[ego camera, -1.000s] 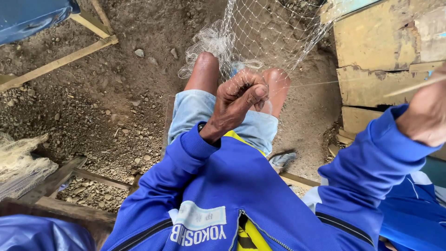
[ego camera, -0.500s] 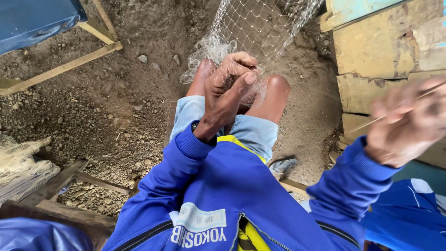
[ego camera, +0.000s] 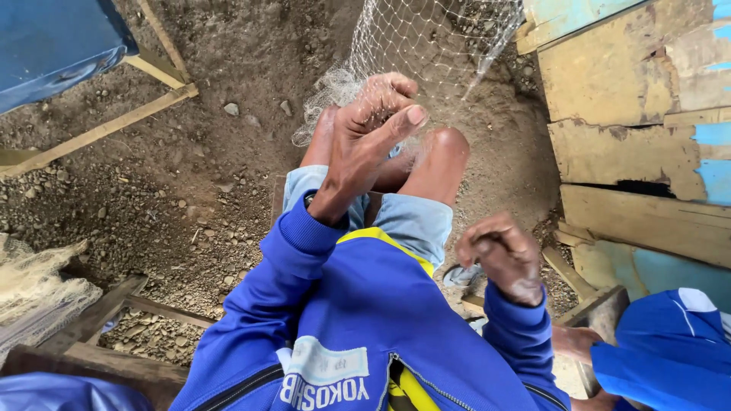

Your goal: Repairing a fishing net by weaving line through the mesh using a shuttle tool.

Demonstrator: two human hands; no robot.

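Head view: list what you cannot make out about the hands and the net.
- Left hand: grips the net above the knees; its palm faces away, so what lies under the fingers is hidden.
- Right hand: closed in a fist; whether it holds a tool or thread is hidden by its own fingers.
- Net: its upper part is cut off by the top edge.
- Feet: hidden behind the knees and net.
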